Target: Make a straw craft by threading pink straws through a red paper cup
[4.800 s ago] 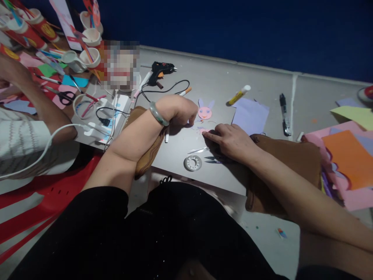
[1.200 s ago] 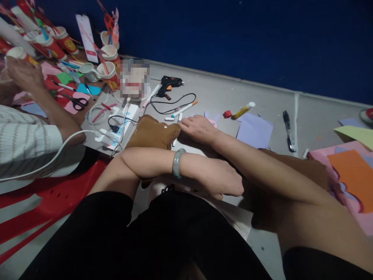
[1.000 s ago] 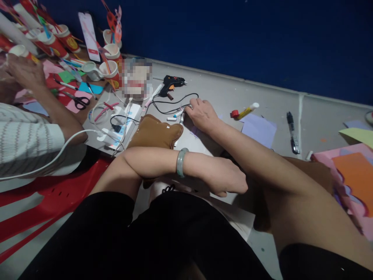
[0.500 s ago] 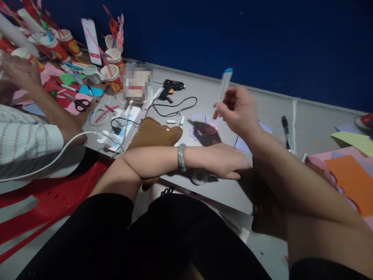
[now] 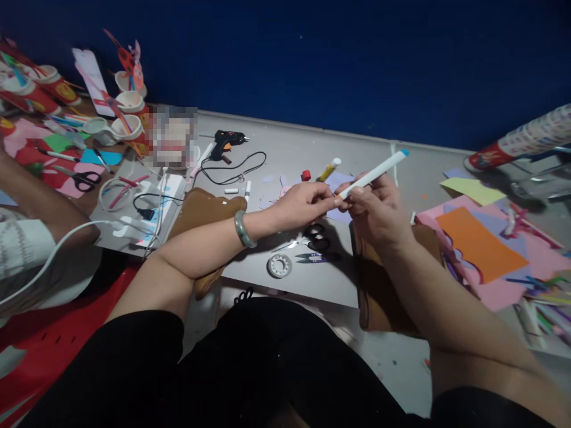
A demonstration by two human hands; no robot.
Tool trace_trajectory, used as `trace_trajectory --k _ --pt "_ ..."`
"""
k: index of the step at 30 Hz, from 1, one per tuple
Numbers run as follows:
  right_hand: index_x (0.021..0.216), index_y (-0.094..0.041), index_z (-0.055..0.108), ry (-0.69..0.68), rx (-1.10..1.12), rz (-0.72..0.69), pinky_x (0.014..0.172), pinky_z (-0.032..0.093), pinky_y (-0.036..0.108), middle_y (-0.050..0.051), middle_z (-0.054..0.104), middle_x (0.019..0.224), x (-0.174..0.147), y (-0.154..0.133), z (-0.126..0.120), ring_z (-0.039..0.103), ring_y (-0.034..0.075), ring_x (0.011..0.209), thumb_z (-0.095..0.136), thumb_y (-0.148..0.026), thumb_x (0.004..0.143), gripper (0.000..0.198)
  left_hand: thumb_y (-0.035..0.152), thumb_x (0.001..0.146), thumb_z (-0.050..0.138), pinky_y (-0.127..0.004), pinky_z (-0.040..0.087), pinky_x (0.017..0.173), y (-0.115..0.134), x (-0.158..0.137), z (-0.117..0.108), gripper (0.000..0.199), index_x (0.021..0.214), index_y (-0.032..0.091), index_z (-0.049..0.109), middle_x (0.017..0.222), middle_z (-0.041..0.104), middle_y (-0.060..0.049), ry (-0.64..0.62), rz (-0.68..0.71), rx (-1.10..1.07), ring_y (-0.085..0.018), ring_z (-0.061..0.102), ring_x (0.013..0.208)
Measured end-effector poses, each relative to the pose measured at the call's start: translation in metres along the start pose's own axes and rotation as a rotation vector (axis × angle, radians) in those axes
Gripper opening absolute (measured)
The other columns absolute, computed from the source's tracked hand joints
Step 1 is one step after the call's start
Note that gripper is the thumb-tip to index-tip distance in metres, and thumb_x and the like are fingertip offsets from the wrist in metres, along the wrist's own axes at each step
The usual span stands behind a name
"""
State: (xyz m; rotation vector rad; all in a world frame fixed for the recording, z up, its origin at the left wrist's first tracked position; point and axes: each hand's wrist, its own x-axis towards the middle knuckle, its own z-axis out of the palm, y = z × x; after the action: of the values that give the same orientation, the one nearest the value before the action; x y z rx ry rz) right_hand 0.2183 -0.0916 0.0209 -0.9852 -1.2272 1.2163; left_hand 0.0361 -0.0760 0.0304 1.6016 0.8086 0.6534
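Observation:
In my right hand [image 5: 379,208] is a white marker [image 5: 375,173] with a blue end, held slanting up to the right. My left hand [image 5: 306,205], with a jade-like bangle on its wrist, pinches at the marker's lower, orange end, where the fingertips of both hands meet. Just beyond the hands stands a yellow tube [image 5: 329,170] with a white top, beside a small red cap [image 5: 306,175]. Below my left hand lie black-handled scissors [image 5: 316,238], thread snips [image 5: 310,258] and a roll of tape [image 5: 279,266].
A black glue gun [image 5: 227,144] and its cord lie behind a brown pad [image 5: 200,214]. Left are a power strip [image 5: 163,205], paper cups [image 5: 127,128] and another person's arm [image 5: 40,190]. Orange paper [image 5: 479,244] lies at right, near stacked cups [image 5: 526,134].
My left hand has lifted from low over the table to the marker's orange end. My right hand has lowered and tilted the marker. The view has shifted right, showing the scissors and snips.

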Motion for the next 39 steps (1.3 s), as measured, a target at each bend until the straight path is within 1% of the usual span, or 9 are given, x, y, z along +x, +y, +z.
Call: trace_trajectory --k 2,5,12,19,27,29,32,36,39 --pt "0.087 -0.026 0.057 -0.006 -0.015 -0.019 0.053 0.043 0.028 -0.004 0.060 0.071 0.001 0.005 -0.001 0.052 0.012 0.056 0.081 -0.048 0.076 0.035 0.036 0.097 0.057 -0.022 0.037 0.058 0.000 0.000 -0.001 0.025 0.085 0.015 0.061 0.065 0.058 0.002 -0.005 0.013 0.041 -0.006 0.050 0.057" --pt "0.084 -0.023 0.061 0.004 -0.088 -0.018 0.045 0.033 0.024 -0.005 0.050 0.062 0.002 0.011 -0.004 0.042 0.009 0.049 0.077 -0.055 0.082 0.036 0.036 0.097 0.058 -0.022 0.037 0.057 -0.002 0.000 -0.002 0.029 0.078 0.014 0.058 0.061 0.055 0.003 -0.036 0.007 0.065 -0.006 0.048 0.054" --pt "0.076 -0.023 0.059 0.081 -0.004 0.002 0.042 0.025 0.023 -0.006 0.035 0.056 -0.003 0.013 -0.003 0.033 0.008 0.046 0.074 -0.061 0.083 0.041 0.034 0.101 0.054 -0.018 0.036 0.048 0.007 0.001 -0.004 0.029 0.080 0.014 0.053 0.061 0.053 0.006 -0.178 -0.141 -0.128 -0.003 0.052 0.046" --pt "0.075 -0.024 0.057 0.113 0.005 -0.034 0.043 0.023 0.026 -0.006 0.036 0.058 -0.006 0.009 0.001 0.029 0.009 0.046 0.070 -0.055 0.086 0.035 0.024 0.103 0.050 -0.015 0.031 0.041 0.021 0.003 -0.003 0.027 0.078 0.014 0.051 0.056 0.051 0.008 -0.215 -0.270 -0.254 0.000 0.050 0.041" --pt "0.075 -0.024 0.058 0.108 0.061 -0.030 0.044 0.024 0.027 -0.006 0.035 0.057 -0.009 0.005 0.003 0.029 0.010 0.047 0.072 -0.050 0.085 0.030 0.037 0.099 0.058 -0.015 0.030 0.039 0.014 0.002 -0.004 0.031 0.079 0.014 0.052 0.059 0.049 0.008 -0.328 -0.287 -0.462 -0.001 0.051 0.044" --pt "0.076 -0.025 0.058 0.116 0.049 -0.042 0.044 0.023 0.027 -0.005 0.038 0.058 -0.010 0.006 0.002 0.029 0.010 0.047 0.072 -0.049 0.086 0.029 0.035 0.101 0.055 -0.016 0.031 0.041 0.015 0.002 -0.005 0.030 0.080 0.014 0.051 0.059 0.050 0.008 -0.319 -0.277 -0.400 -0.002 0.051 0.044" --pt "0.077 -0.026 0.058 0.143 -0.010 -0.055 0.043 0.023 0.027 -0.005 0.038 0.059 -0.010 0.009 0.001 0.029 0.010 0.045 0.070 -0.052 0.088 0.030 0.031 0.103 0.050 -0.018 0.035 0.046 0.016 0.003 -0.005 0.028 0.080 0.015 0.050 0.058 0.053 0.006 -0.260 -0.224 -0.158 -0.003 0.052 0.045" --pt "0.078 -0.024 0.061 0.155 -0.012 -0.036 0.041 0.022 0.025 -0.007 0.038 0.055 -0.008 0.011 -0.001 0.028 0.008 0.042 0.072 -0.053 0.086 0.032 0.034 0.103 0.046 -0.025 0.040 0.063 0.013 0.003 -0.005 0.033 0.075 0.017 0.049 0.060 0.052 0.004 -0.156 0.041 0.227 -0.008 0.051 0.057" --pt "0.076 -0.023 0.063 0.108 0.044 -0.035 0.041 0.023 0.023 -0.008 0.041 0.051 -0.009 0.009 0.000 0.033 0.007 0.042 0.078 -0.051 0.082 0.033 0.037 0.103 0.041 -0.028 0.039 0.071 0.007 0.000 -0.003 0.035 0.075 0.018 0.046 0.071 0.053 0.000 -0.151 0.127 0.317 -0.012 0.051 0.069"
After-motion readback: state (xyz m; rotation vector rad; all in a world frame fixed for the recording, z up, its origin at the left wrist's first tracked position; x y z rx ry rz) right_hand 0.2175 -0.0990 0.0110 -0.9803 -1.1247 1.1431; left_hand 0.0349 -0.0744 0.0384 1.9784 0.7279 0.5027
